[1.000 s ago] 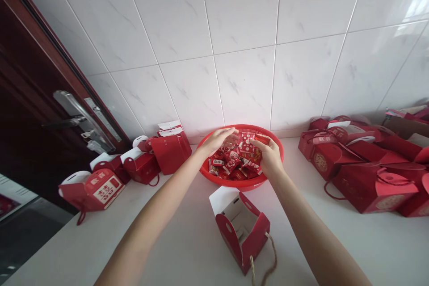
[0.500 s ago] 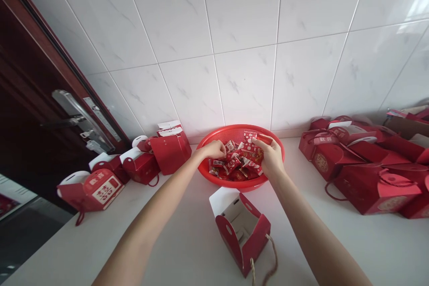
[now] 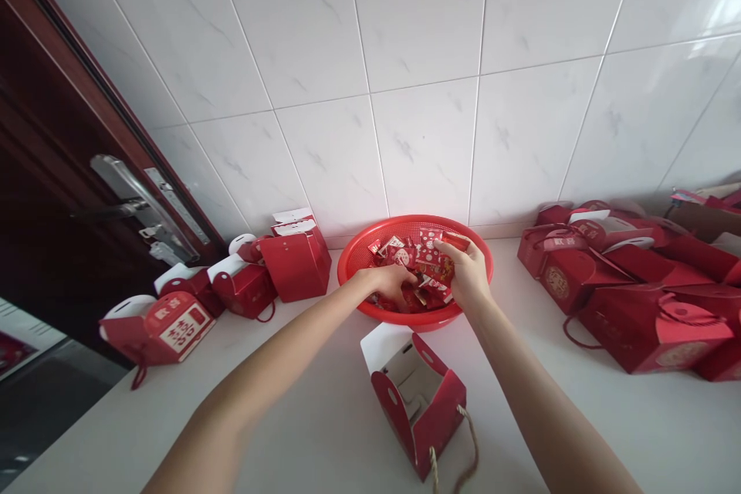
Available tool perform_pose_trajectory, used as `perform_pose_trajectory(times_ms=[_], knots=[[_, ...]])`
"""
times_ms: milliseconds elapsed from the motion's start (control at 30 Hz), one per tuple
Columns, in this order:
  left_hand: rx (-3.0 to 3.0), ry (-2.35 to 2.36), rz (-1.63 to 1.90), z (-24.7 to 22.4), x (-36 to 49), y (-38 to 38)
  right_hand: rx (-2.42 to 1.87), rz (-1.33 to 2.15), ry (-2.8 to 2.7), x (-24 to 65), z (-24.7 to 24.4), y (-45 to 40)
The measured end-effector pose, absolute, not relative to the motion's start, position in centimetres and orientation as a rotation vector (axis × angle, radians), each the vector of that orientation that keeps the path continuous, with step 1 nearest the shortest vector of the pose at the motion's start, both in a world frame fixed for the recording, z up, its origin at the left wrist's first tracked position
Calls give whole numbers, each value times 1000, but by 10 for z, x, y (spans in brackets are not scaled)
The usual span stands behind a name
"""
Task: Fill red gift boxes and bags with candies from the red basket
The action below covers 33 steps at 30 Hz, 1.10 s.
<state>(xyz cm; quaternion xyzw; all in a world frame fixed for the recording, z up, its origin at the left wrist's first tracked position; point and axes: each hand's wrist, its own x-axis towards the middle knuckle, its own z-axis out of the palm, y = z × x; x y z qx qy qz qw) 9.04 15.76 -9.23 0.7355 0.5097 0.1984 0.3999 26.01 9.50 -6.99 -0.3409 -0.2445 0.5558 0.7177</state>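
Observation:
A red plastic basket (image 3: 370, 309) with a mesh wall stands against the tiled wall, holding several wrapped candies (image 3: 399, 255). My left hand (image 3: 394, 282) reaches down among the candies; its fingertips are partly hidden, and I cannot tell whether it grips one. At the basket's right side my right hand (image 3: 468, 270) is closed on red candy packets (image 3: 429, 245), one of them with white dots. In front of the basket an open red gift box (image 3: 445, 401) sits on the table, its flaps up and a twisted rope handle hanging at its near side.
Several red gift boxes (image 3: 179, 328) line the table's left side near a dark door (image 3: 52, 170) with a metal handle. A larger group of red boxes (image 3: 648, 324) covers the right side. White wall tiles (image 3: 422, 147) rise behind the white table (image 3: 306, 409).
My left hand has moved right and toward me within the basket, uncovering candies at the back left. My right hand stays almost in place with its packets. The open box has hardly moved.

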Motion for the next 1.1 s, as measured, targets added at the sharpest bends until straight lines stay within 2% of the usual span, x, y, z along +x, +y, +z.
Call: perform_pose_trajectory(times_ms=[133,267,400,667,1100], knots=[[2031,1364,-29,-86,100,151,-762,1240,-553,261,-71,95],[2177,1530,-235,-76,103,154,-753,1239,-569,262,-72,95],[2242,1706,-175,-67,86,163,-750,1242,-582,262,-72,95],[2215,1699,65,-55,60,169,-760,1240,-571,261,-73,97],[2044,1271,365,-61,89,166,-752,1215,-563,262,-74,97]])
